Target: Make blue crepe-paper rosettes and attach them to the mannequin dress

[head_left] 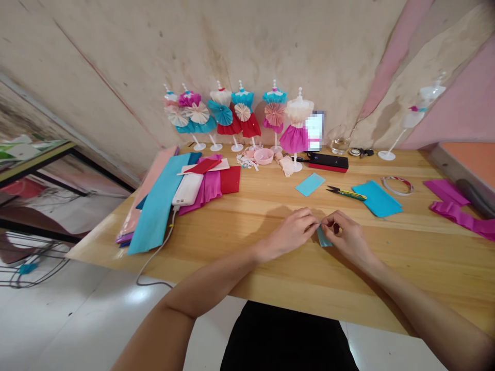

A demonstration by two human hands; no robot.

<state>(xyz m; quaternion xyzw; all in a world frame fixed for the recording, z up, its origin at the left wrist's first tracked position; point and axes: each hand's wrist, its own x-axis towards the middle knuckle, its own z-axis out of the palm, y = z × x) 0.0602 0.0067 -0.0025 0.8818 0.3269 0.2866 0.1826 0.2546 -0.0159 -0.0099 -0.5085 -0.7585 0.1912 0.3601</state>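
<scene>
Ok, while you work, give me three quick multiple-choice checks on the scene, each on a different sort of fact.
1. Where do the yellow-handled snips lie?
A) In the pink bowl
B) Between the small blue paper square and the larger blue paper sheet
C) On the magenta paper

2. How many paper-skirted dress forms stand in the row by the wall?
A) Three
B) Four
C) Six

3. Where is the light blue paper piece?
A) Beside the snips
B) At the fingertips of the left hand and right hand
C) On a dress form

Answers:
1 B: both blue papers flank them.
2 C: six stand side by side.
3 B: it sits between both hands.
</scene>
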